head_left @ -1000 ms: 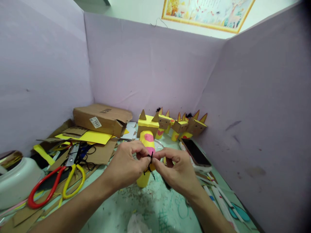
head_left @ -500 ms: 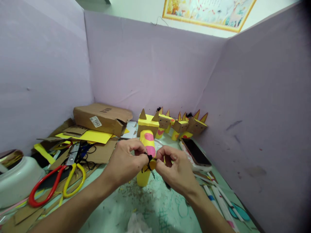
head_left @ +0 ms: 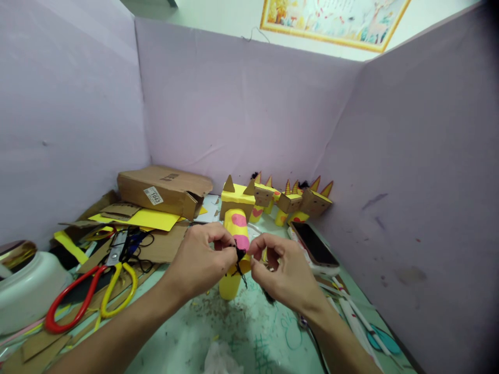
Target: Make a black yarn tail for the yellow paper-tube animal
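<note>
The right hand (head_left: 286, 275) now sits slightly apart from the left hand (head_left: 200, 259), leaving the small black yarn tuft (head_left: 238, 254) bunched at the left fingertips.

Craft workstation — lilac partition walls (head_left: 241, 104), cardboard scraps (head_left: 163, 246), scissors (head_left: 89, 296), finished paper animal figures (head_left: 290, 202).

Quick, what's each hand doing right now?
Left hand: closed, pinching a small tuft of black yarn at the fingertips.
Right hand: fingers curled, tips next to the yarn; cannot tell whether it grips it.
</note>
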{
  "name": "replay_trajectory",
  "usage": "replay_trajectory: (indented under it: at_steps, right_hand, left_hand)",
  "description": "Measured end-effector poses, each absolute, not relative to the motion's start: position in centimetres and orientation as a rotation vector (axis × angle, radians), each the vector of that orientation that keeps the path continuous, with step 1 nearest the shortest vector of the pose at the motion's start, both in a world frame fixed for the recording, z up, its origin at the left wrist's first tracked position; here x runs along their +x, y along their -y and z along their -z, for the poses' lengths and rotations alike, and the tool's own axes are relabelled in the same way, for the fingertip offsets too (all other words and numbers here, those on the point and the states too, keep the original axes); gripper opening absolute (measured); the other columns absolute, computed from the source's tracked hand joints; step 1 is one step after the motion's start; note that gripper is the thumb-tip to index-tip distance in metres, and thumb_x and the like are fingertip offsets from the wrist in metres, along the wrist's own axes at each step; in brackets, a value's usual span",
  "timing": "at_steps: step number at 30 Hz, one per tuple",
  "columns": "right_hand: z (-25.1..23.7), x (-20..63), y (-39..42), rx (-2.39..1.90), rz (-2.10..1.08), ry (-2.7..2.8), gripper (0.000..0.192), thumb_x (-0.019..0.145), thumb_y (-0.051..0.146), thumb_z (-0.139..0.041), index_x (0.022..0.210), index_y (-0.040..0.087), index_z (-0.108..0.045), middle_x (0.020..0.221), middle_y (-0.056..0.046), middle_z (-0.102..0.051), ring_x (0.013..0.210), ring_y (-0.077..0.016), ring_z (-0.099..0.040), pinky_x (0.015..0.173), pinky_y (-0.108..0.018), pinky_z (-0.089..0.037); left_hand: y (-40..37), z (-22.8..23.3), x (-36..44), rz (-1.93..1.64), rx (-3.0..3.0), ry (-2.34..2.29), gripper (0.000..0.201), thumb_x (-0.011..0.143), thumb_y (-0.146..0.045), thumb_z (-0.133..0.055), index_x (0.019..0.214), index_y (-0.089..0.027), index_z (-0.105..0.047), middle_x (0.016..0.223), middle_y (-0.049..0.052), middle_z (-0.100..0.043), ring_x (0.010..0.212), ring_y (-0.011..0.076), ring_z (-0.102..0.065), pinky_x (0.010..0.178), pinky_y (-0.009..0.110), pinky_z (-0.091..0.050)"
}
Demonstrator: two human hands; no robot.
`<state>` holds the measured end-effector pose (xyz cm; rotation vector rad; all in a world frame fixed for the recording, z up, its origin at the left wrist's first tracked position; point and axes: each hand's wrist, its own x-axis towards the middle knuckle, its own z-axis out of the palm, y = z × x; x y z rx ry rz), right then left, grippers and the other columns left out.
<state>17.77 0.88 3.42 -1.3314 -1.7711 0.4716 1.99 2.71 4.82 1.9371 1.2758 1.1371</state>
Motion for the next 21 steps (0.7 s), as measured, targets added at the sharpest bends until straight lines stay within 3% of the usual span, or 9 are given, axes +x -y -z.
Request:
replay_trajectory:
  at_steps: [3, 10, 21]
  right_hand:
    - [-4.0, 18.0, -0.8, -1.261, -0.469, 1.713, 0.018, 0.063, 0.023, -0.055, 0.076, 0.018, -0.065, 0.06, 0.002, -0.054, 0.045, -0.0086, -0.035, 0.041, -0.022, -0.027]
    - [-3.3, 17.8, -1.0, -1.158, -0.411, 1.765, 0.016, 0.069, 0.022, -0.061, 0.081, 0.02, -0.07, 0.062, 0.002, -0.057, 0.046, -0.0084, -0.036, 0.043, -0.022, -0.029]
    - [-3.1, 17.8, -1.3, -1.278, -0.258, 1.752, 0.004, 0.062, 0.018, -0.051, 0.059, 0.019, -0.054, 0.054, 0.004, -0.05, 0.049, -0.0098, -0.04, 0.048, -0.023, -0.029]
  left_hand:
    - [-2.7, -4.6, 1.9, -1.182, 1.929, -1.15, 0.012, 0.063, -0.017, -0.052, 0.053, -0.018, -0.059, 0.059, -0.001, -0.059, 0.061, 0.0136, -0.051, 0.058, 0.025, -0.039]
    - [-2.4, -5.2, 1.6, -1.13, 1.93, -1.088, 0.013, 0.064, -0.013, -0.056, 0.058, -0.017, -0.066, 0.063, 0.0, -0.062, 0.064, 0.0136, -0.054, 0.059, 0.024, -0.041]
    - [-2.5, -5.2, 1.8, -1.146, 2.03, -1.177, 0.013, 0.059, -0.01, -0.048, 0.051, -0.017, -0.056, 0.059, -0.001, -0.058, 0.06, 0.0129, -0.051, 0.058, 0.024, -0.039]
